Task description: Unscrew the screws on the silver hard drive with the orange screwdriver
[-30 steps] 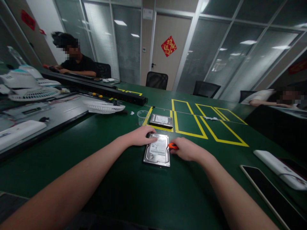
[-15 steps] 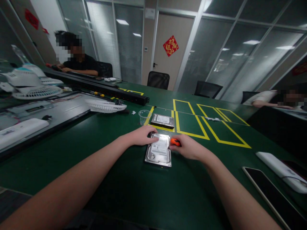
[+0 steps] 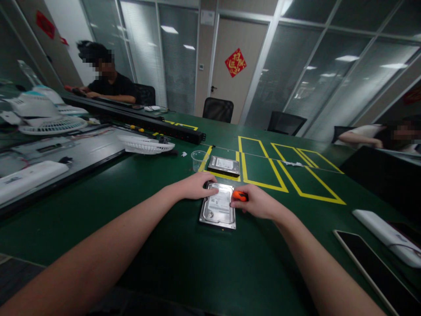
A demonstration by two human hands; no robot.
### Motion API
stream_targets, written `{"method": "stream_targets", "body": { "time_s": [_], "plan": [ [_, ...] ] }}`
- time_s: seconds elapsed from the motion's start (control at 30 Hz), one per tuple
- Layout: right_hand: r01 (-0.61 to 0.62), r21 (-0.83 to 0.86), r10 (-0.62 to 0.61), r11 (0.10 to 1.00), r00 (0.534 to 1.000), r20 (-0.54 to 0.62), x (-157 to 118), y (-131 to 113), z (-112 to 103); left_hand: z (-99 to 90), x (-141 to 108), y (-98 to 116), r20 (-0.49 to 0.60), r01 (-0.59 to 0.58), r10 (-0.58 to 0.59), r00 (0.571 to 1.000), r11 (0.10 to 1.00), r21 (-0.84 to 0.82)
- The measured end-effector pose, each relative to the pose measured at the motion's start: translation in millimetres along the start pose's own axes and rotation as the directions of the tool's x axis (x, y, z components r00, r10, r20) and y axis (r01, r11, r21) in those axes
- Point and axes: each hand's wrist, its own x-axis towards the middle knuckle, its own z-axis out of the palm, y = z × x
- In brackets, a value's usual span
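Observation:
A silver hard drive lies label side up on the green table. My left hand grips its far left corner, thumb on the top face and fingers over the far edge. In my right hand is an orange and black screwdriver, held at the drive's right edge. Only its handle shows; the shaft and tip are hidden. Just beyond, a second hard drive rests inside a yellow tape outline, with a clear plastic cup to its left.
White fan parts and a large flat panel occupy the left side. A long black bar lies behind them. To the right are a phone and a white device. Two people sit across the table.
My right fingers have shifted slightly on the screwdriver at the drive's edge. The left hand and both drives stay in place. The person at the right has moved an arm.

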Motion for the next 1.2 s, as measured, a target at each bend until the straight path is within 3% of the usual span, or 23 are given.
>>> {"method": "stream_targets", "body": {
  "time_s": [0.2,0.43,0.8,1.2],
  "plan": [
    [-0.034,-0.035,0.033,0.999,0.999,-0.042,-1.3,-4.8,-1.1,0.9,0.5,-1.1,-0.001,-0.011,0.011,1.0,1.0,0.012],
    [0.002,0.05,-0.002,0.999,1.0,0.0,-2.9,-7.6,-2.2,0.3,-0.2,0.1,-0.002,0.0,0.0,1.0,1.0,0.004],
    [-0.063,0.003,0.063,0.998,0.998,0.011,-4.0,-9.0,-6.8,1.9,0.2,-3.9,-0.003,-0.019,0.019,1.0,1.0,-0.005],
    [0.001,0.015,-0.002,1.0,0.999,0.047,-2.1,-3.8,-5.3,1.3,0.8,-2.1,-0.005,-0.022,0.022,1.0,1.0,0.007]
  ]
}}
